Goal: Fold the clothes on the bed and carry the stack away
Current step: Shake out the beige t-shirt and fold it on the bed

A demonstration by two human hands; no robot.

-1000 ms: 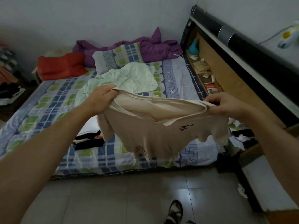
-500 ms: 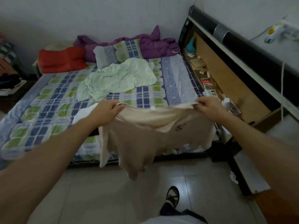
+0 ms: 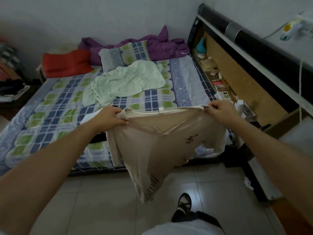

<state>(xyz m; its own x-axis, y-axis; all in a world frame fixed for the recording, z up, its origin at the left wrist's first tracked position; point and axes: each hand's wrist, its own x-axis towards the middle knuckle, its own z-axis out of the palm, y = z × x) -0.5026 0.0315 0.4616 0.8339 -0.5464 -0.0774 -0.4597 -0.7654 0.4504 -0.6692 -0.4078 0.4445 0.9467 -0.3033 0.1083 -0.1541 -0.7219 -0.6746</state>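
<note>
A sandalled foot (image 3: 183,205) is planted on the tiled floor (image 3: 94,200) at the bottom of the view. Just above it, a beige T-shirt (image 3: 157,143) is held up in the air at the near edge of the bed (image 3: 50,102), its lower part drooping toward the floor and dark printed marks visible on the fabric. One shoulder of the shirt is pinched by the left hand (image 3: 110,117), whose fingers are curled round the cloth; the other shoulder is gripped in the same way by the right hand (image 3: 221,110), so that the neckline is stretched between them. Behind the shirt, dark and white garments (image 3: 100,138) are partly hidden on the checked bedspread. Farther back, a crumpled pale green garment (image 3: 125,84) lies in the middle of the bed. At the far end, a checked pillow (image 3: 125,54), a red cushion (image 3: 67,62) and a bunched purple quilt (image 3: 162,45) are set against the wall. Small items are scattered along the headboard shelf (image 3: 218,77) at the right.
</note>
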